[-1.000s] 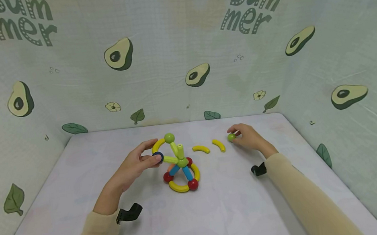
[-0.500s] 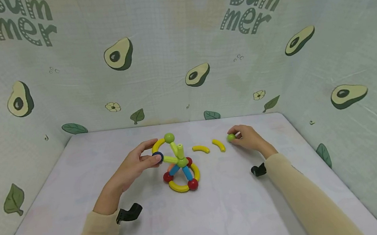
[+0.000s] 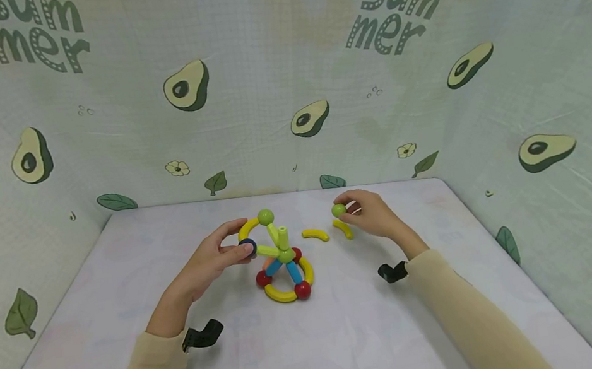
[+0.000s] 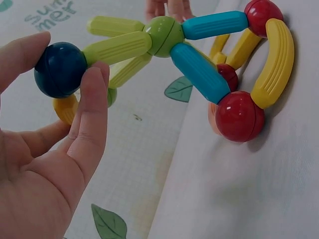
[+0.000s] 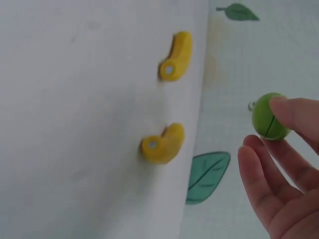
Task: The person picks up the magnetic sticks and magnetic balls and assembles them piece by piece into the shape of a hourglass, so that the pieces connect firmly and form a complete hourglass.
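Note:
My left hand (image 3: 214,254) pinches a dark blue ball (image 4: 61,69) at the left side of a magnetic ball-and-stick structure. Its base has red balls (image 4: 240,116) joined by curved yellow sticks (image 3: 281,294). Blue sticks (image 4: 202,73) rise from there to a green centre ball (image 4: 165,36), from which light green sticks (image 4: 117,48) branch out. At the top sits another green ball (image 3: 265,216), linked to the blue one by a curved yellow stick (image 3: 245,227). Over the back right of the table, my right hand (image 3: 370,211) pinches a loose green ball (image 5: 269,117) between thumb and fingers.
Two loose curved yellow sticks, one (image 3: 315,234) nearer the structure and one (image 3: 343,229) below the right hand, lie on the pale table (image 3: 354,341). A printed cloth (image 3: 258,88) stands behind and at both sides.
The right hand has lifted the green ball off the table and carried it left, over the nearer end of the right-hand yellow stick. My left hand and the structure have stayed put.

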A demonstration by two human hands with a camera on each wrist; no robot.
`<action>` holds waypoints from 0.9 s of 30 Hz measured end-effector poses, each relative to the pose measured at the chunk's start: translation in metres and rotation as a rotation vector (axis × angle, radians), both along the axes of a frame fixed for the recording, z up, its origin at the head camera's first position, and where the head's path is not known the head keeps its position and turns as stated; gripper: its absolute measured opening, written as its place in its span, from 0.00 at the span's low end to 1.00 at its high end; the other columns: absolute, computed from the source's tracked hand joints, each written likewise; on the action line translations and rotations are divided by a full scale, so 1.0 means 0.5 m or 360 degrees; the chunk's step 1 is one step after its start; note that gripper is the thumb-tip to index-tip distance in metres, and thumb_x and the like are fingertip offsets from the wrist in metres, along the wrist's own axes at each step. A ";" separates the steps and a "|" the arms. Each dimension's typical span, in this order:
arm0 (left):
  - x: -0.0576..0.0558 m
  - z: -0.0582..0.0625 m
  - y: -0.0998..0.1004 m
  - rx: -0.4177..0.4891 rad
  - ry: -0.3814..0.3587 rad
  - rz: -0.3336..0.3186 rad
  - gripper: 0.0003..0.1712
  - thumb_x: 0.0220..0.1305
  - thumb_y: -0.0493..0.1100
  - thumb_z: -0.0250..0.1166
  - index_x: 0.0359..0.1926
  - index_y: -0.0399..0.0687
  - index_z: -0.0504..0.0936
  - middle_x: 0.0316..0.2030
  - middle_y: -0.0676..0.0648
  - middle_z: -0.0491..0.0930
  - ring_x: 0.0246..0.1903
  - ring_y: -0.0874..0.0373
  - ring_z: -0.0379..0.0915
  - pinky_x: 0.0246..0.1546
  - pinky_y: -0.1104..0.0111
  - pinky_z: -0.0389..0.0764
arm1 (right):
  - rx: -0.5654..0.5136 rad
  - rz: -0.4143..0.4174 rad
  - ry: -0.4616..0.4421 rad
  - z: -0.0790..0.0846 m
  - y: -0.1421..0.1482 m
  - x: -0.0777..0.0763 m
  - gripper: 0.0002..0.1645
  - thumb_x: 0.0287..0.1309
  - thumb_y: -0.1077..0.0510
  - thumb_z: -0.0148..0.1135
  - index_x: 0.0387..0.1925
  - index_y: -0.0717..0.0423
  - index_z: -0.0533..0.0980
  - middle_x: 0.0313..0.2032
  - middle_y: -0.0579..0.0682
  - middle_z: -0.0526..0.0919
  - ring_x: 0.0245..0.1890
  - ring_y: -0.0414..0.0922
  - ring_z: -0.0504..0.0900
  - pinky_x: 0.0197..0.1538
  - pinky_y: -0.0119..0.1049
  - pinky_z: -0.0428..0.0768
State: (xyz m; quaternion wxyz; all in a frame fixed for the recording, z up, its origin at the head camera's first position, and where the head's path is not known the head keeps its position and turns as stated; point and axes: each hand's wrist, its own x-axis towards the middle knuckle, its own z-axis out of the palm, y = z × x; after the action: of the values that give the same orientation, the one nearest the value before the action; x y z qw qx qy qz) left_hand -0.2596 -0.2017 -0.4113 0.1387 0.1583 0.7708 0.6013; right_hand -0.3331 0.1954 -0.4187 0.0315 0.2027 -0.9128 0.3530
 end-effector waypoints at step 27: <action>-0.001 -0.002 -0.003 0.0030 -0.0007 -0.0015 0.45 0.75 0.51 0.69 0.83 0.49 0.58 0.80 0.39 0.57 0.60 0.31 0.79 0.73 0.38 0.65 | -0.0125 0.0516 0.0305 0.128 -0.192 0.103 0.20 0.67 0.60 0.74 0.58 0.54 0.82 0.52 0.46 0.85 0.48 0.42 0.86 0.54 0.45 0.88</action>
State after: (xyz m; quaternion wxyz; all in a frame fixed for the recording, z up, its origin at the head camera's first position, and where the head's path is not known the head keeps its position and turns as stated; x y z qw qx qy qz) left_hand -0.2603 -0.2032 -0.4122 0.1416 0.1619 0.7640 0.6083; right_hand -0.2815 0.0996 -0.3545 0.0688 0.3785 -0.8466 0.3678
